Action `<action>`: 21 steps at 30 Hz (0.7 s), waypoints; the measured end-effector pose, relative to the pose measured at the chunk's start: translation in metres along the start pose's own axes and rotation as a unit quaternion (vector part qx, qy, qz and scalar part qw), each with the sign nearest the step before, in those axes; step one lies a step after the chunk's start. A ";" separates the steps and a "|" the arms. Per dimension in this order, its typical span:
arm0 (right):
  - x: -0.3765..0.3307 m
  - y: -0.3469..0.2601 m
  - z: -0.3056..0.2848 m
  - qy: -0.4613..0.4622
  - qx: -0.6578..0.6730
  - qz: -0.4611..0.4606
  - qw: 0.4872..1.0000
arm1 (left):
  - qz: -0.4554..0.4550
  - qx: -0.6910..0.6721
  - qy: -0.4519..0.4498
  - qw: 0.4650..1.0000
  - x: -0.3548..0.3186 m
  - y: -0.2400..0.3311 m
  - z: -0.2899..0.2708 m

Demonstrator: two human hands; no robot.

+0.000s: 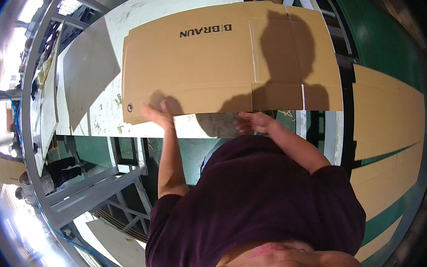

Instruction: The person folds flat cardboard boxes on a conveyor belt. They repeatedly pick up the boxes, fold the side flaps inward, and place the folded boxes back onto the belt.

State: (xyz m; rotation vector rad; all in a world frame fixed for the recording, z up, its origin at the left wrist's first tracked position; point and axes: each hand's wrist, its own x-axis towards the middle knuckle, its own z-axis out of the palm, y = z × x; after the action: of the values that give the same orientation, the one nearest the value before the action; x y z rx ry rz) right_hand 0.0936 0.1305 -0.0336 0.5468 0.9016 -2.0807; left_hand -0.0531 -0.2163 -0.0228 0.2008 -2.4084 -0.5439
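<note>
A large flattened cardboard box, brown with dark print on its upper face, lies across a white worktable. Crease lines and slots divide its right part into flaps. My left hand is over the near edge of the cardboard toward its left end, fingers apart and slightly blurred; whether they touch the sheet I cannot tell. At the near edge, right of the middle, my right hand has its fingers stretched to the left, just below the cardboard's border. Nothing shows in either hand.
The white worktable shows at the left, with a grey metal frame below. More cardboard sheets lie at the right over a green floor. Another person is at the far left. Shadows fall on the cardboard.
</note>
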 end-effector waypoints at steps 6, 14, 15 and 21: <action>-0.160 -0.011 -0.161 0.340 0.176 -0.322 0.866 | 0.411 -0.210 -0.445 0.767 -0.081 0.210 -0.034; -0.208 -0.088 -0.075 0.470 -0.124 -0.636 0.599 | 0.472 -0.201 -0.330 0.792 -0.096 0.213 0.001; -0.196 -0.089 -0.055 0.428 -0.228 -0.674 0.557 | 0.472 -0.203 -0.329 0.792 -0.096 0.216 0.003; -0.077 -0.062 0.016 0.332 -0.638 -0.546 0.430 | 0.479 -0.203 -0.344 0.782 -0.099 0.218 0.011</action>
State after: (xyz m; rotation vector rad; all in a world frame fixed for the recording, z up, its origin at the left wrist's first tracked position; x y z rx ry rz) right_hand 0.0889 0.1834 0.0517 -0.3046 3.5071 -1.0208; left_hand 0.0162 0.0112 0.0073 -1.5734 -2.5065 -0.6664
